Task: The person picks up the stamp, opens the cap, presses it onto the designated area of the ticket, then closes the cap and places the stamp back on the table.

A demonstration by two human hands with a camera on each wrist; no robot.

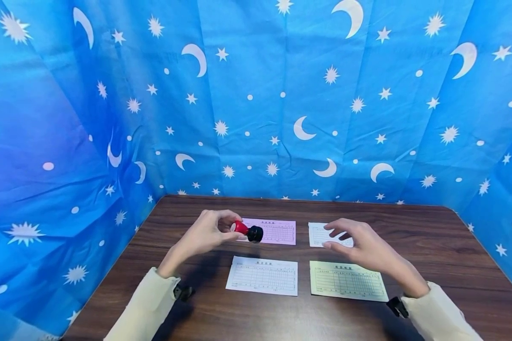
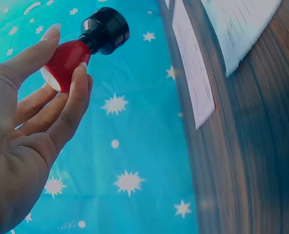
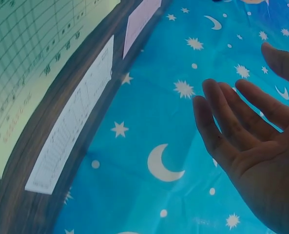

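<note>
My left hand [image 1: 209, 230] pinches a stamp [image 2: 68, 62] by its red handle between thumb and fingers, above the table. The stamp's black round end [image 1: 255, 233] points to the right, so it is tilted on its side. Behind it lies a pink printed form [image 1: 277, 232]. My right hand [image 1: 358, 240] hovers with nothing in it, fingers loosely bent and thumb apart. It partly covers a white form [image 1: 318, 235] at the back right. Nearer to me are another white form [image 1: 262, 276] and a yellow-green form [image 1: 347, 282].
The forms lie in two rows on a dark wooden table [image 1: 264, 322]. A blue curtain [image 1: 260, 104] with white moons and stars hangs behind the table and along both sides. Black straps [image 1: 183, 292] sit at the cuffs of the pale sleeves.
</note>
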